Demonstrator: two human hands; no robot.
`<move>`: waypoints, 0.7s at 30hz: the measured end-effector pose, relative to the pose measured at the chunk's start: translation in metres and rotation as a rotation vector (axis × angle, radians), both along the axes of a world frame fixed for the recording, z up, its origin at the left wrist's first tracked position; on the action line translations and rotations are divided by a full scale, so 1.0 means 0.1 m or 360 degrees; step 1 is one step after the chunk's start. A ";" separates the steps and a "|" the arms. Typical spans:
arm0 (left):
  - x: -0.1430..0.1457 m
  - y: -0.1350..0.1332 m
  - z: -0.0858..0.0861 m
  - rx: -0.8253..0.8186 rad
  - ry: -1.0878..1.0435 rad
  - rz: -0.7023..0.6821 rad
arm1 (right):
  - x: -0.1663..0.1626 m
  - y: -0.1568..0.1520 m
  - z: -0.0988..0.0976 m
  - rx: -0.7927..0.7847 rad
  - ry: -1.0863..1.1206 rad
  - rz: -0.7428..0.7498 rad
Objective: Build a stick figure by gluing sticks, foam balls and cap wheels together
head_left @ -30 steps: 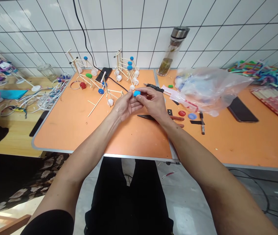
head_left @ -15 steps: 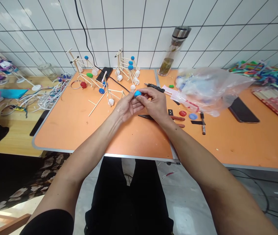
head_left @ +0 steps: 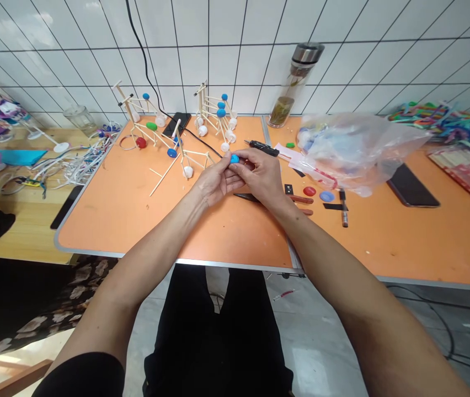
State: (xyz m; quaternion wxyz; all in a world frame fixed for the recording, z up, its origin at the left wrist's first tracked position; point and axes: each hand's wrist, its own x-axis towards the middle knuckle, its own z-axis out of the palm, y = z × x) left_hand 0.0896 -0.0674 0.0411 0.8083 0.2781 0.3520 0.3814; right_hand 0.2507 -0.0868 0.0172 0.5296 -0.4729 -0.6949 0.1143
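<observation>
A small blue lump of modelling clay (head_left: 234, 159) is pinched between my two hands above the orange table. My left hand (head_left: 215, 181), palm turned up with its fingers loosely curled, presses the lump with its thumb. From the other side my right hand (head_left: 263, 175) grips it between thumb and fingertips. Just beyond is a frame of wooden sticks (head_left: 206, 107) joined with blue and white clay balls. Left of my hands stands a smaller stick frame (head_left: 187, 160) on a white ball. Pliers with red handles (head_left: 301, 199) lie partly hidden under my right hand.
Another stick frame (head_left: 131, 113) stands at the back left near a black phone (head_left: 176, 125). A tall glass bottle (head_left: 290, 91) is by the wall. Right of it lie a plastic bag (head_left: 354, 146), a red clay disc (head_left: 309, 191) and another phone (head_left: 412, 186). A person sits at left.
The blue clay lump has shifted slightly right and looks rounder between my fingers. My hands stay in nearly the same place.
</observation>
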 end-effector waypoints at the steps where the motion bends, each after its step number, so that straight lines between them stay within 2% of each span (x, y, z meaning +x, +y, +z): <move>1: 0.00 0.00 -0.01 0.0011 -0.0002 0.0006 | 0.00 0.00 0.00 0.0007 -0.0009 0.0007; 6: 0.01 0.01 -0.02 0.0044 -0.0012 0.0048 | 0.00 0.00 0.01 0.0048 -0.0030 0.0055; 16: -0.01 0.00 0.00 -0.0035 0.0012 -0.0012 | 0.01 0.00 0.01 0.0049 -0.0028 0.0056; 21: -0.01 0.02 -0.01 0.0032 0.0022 -0.0017 | 0.01 0.01 -0.01 0.0097 -0.0062 0.0054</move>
